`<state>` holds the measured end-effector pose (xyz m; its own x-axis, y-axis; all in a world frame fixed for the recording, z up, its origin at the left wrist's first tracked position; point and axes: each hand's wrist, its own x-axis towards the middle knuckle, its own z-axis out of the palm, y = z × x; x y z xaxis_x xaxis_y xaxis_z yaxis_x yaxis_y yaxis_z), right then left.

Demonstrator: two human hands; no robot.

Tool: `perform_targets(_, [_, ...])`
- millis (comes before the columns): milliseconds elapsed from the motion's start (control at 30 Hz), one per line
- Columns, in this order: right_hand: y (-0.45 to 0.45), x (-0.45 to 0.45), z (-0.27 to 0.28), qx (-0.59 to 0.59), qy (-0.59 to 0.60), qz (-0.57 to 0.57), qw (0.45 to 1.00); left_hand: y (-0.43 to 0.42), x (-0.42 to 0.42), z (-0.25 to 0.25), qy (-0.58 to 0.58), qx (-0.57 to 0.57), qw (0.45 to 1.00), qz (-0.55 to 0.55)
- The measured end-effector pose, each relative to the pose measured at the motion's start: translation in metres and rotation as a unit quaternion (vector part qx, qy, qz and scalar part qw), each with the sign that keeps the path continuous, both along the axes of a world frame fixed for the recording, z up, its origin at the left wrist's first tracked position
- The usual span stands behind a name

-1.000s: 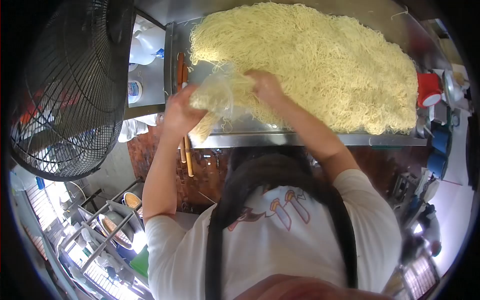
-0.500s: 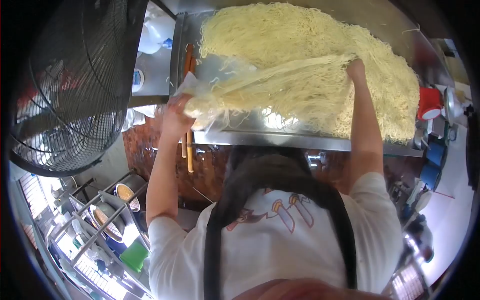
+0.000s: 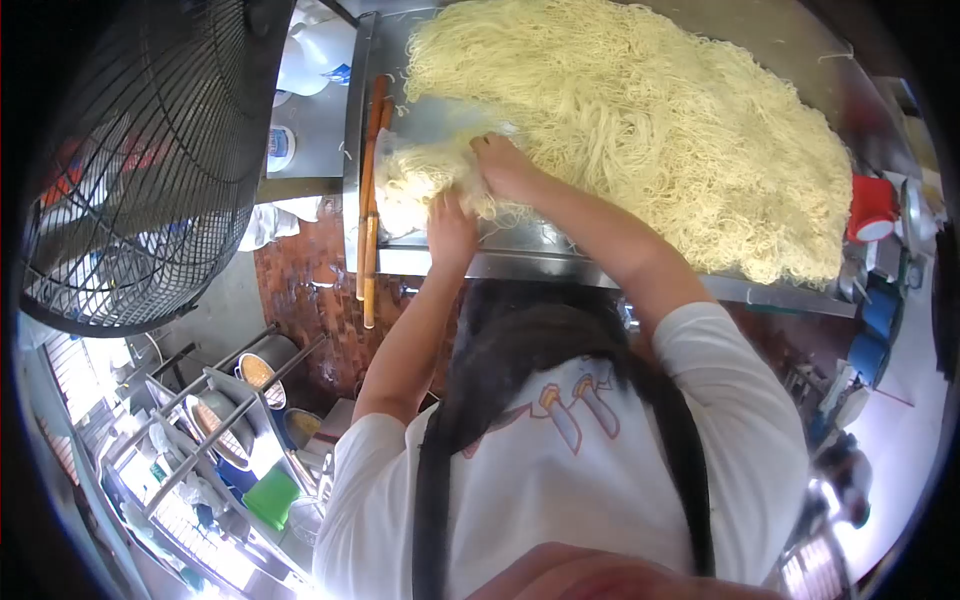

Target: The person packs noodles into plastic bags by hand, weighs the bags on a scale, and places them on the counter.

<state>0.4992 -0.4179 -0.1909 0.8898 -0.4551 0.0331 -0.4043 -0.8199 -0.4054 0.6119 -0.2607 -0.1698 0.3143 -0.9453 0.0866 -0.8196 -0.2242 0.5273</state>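
A clear plastic bag (image 3: 388,160) filled with pale yellow noodles (image 3: 420,180) lies at the left end of the metal table, its mouth turned to the right. My left hand (image 3: 452,228) is closed on the near edge of the bag's mouth. Across from it, my right hand (image 3: 503,168) has its fingers curled at the far edge of the mouth; the fingertips are partly hidden. Some strands stick out between the two hands. A large heap of loose noodles (image 3: 640,130) spreads over the table beyond and to the right.
Two wooden sticks (image 3: 371,200) lie along the left edge of the metal table (image 3: 540,266). A big black fan (image 3: 140,180) stands close on the left. Pots (image 3: 262,375) rest on a rack below it. A red container (image 3: 870,208) is at the right end.
My right hand has come left from the heap to the bag, bringing the stretched noodles with it. My left hand has shifted right, and the noodles now sit bunched in the bag.
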Motion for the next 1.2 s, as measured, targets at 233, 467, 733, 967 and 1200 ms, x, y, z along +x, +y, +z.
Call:
perform_targets(233, [-0.005,0.042,0.079,0.489,-0.003,-0.037,0.872,-0.02,-0.035,0.128,0.236,0.013,0.972,0.007])
perform_targets(467, [0.008,-0.035,0.067,0.127,-0.175,0.05,0.975,-0.044,0.054,0.131,0.298,0.01,0.953,0.062])
perform_targets(733, [0.016,-0.076,0.069,0.341,0.078,-0.118,0.929,-0.109,0.017,0.021,-0.24,0.096,0.918,-0.3])
perform_targets(967, [0.044,-0.054,0.089,-0.152,-0.045,-0.205,0.966,-0.091,0.052,0.106,0.025,0.252,0.939,-0.234])
perform_targets(1200, [-0.033,-0.008,0.081,0.353,-0.243,-0.259,0.865,-0.058,0.034,0.198,0.02,0.179,0.973,-0.144])
